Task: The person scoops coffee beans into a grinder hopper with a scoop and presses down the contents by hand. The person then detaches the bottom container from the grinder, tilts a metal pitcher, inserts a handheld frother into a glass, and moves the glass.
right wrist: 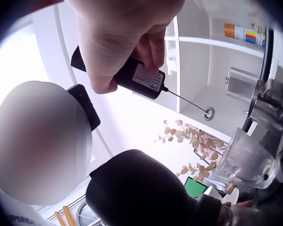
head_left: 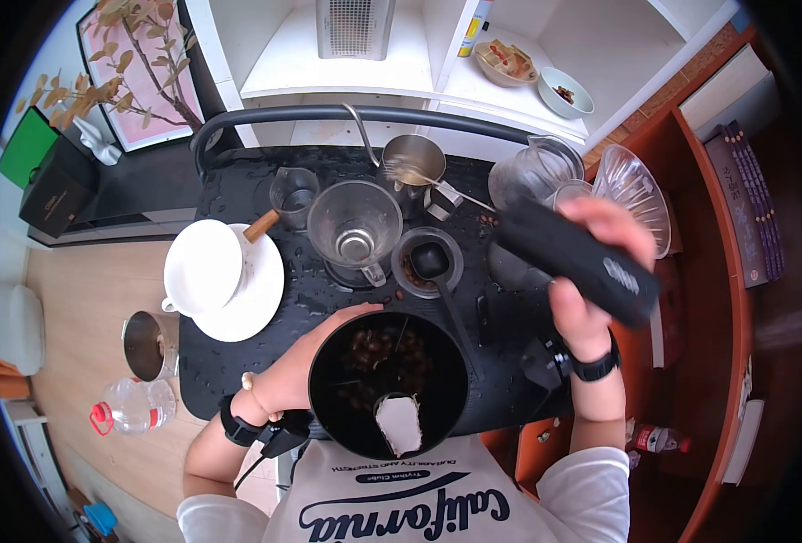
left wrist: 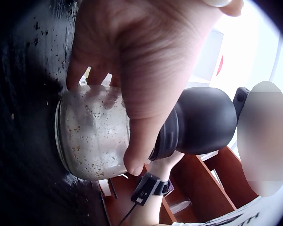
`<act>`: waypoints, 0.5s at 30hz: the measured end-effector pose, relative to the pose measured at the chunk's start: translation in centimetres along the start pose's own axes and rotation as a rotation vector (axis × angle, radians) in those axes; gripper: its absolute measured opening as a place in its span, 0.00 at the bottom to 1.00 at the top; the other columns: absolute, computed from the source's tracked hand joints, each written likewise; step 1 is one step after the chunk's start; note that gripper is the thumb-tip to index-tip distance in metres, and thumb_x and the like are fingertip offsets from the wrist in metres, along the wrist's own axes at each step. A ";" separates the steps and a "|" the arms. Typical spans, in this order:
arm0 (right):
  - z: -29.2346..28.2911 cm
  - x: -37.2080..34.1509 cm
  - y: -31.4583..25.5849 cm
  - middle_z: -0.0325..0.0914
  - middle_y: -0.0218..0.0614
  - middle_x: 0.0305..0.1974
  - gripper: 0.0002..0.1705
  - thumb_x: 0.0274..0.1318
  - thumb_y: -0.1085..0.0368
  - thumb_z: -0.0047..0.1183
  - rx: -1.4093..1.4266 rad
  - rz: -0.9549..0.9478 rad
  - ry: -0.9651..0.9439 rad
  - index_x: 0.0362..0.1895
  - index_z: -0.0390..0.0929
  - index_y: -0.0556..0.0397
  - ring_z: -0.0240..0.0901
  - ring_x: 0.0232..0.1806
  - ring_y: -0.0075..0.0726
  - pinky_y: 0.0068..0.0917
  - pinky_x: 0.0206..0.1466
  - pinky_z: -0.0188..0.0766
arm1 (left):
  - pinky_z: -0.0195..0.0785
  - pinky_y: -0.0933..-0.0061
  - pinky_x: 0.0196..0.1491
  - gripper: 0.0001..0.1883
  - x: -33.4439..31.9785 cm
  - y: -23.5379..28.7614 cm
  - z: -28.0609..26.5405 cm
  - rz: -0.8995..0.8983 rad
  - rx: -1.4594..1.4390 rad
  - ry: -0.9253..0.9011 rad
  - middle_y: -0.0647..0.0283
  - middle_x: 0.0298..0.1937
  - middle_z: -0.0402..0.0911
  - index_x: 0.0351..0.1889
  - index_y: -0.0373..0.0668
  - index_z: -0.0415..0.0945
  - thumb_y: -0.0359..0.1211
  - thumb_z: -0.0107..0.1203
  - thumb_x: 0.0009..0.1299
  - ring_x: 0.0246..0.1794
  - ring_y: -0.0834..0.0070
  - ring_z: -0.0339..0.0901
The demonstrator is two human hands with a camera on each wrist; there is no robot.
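Observation:
My left hand (head_left: 294, 366) grips the glass jar (left wrist: 92, 136) at the base of a coffee grinder, fingers and thumb curled round it. Above the jar, the grinder's black hopper (head_left: 450, 380) opens upward; dark coffee beans (head_left: 387, 353) lie inside, beside a pale flat-topped piece (head_left: 399, 425). Fine brown specks cling to the jar's glass. Raised over the right of the table, my right hand (head_left: 589, 321) holds a black handheld milk frother (right wrist: 137, 77). Its thin shaft points away to the left, ending in a small coil whisk (right wrist: 209, 113), which looks blurred in the head view.
Behind the grinder stand a glass cup (head_left: 351, 217), a steel gooseneck kettle (head_left: 419, 158) and a black scoop (head_left: 431, 261) over a small container. A white cup (head_left: 204, 267) and saucer (head_left: 261, 303) sit left. Glassware (head_left: 532, 172) stands back right. Water drops dot the black tabletop.

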State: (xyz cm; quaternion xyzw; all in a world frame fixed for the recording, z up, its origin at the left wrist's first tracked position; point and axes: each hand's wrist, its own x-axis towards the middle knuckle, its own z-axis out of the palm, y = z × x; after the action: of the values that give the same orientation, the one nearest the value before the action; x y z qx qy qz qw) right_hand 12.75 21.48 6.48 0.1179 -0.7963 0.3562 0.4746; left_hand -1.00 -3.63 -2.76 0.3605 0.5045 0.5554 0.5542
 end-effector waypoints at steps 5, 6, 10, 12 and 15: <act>-3.4 -7.0 -2.7 0.71 0.50 0.44 0.29 0.37 0.59 0.68 -0.347 0.023 -0.166 0.41 0.65 0.54 0.72 0.42 0.45 0.34 0.43 0.71 | 0.54 0.65 0.64 0.44 0.0 -0.1 0.0 0.016 -0.039 0.022 0.52 0.67 0.56 0.64 0.40 0.57 0.44 0.65 0.51 0.66 0.59 0.58; -3.6 -8.0 -2.6 0.71 0.48 0.45 0.26 0.36 0.62 0.67 -0.404 -0.004 -0.281 0.39 0.67 0.54 0.72 0.42 0.45 0.34 0.43 0.72 | 0.54 0.65 0.64 0.44 0.0 0.1 0.0 0.016 -0.040 0.021 0.52 0.67 0.56 0.64 0.40 0.57 0.44 0.65 0.51 0.66 0.59 0.58; -3.2 -9.6 -2.5 0.70 0.37 0.51 0.20 0.38 0.70 0.59 -0.605 0.026 -0.694 0.42 0.73 0.49 0.70 0.47 0.43 0.39 0.49 0.70 | 0.53 0.64 0.65 0.41 0.0 0.0 0.0 0.035 -0.009 0.020 0.51 0.67 0.56 0.64 0.40 0.59 0.43 0.64 0.53 0.67 0.59 0.56; -3.1 -9.7 -2.2 0.69 0.35 0.52 0.21 0.39 0.70 0.56 -0.655 0.056 -0.777 0.43 0.74 0.46 0.68 0.50 0.42 0.39 0.52 0.68 | 0.53 0.64 0.65 0.41 0.0 -0.1 0.0 0.071 0.025 0.017 0.51 0.67 0.56 0.63 0.40 0.59 0.43 0.64 0.54 0.67 0.59 0.55; -2.8 -9.8 -1.7 0.68 0.31 0.54 0.22 0.41 0.70 0.50 -0.717 0.106 -0.868 0.45 0.74 0.40 0.64 0.55 0.39 0.38 0.58 0.64 | 0.53 0.64 0.65 0.40 0.0 -0.1 -0.1 0.084 0.047 0.032 0.51 0.67 0.56 0.63 0.40 0.60 0.43 0.64 0.54 0.67 0.59 0.55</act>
State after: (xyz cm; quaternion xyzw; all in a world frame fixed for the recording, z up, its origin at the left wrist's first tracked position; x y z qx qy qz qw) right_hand 20.65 20.68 -0.15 0.0450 -0.9944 0.0056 0.0955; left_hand -1.04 -3.66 -2.92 0.3856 0.5106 0.5718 0.5135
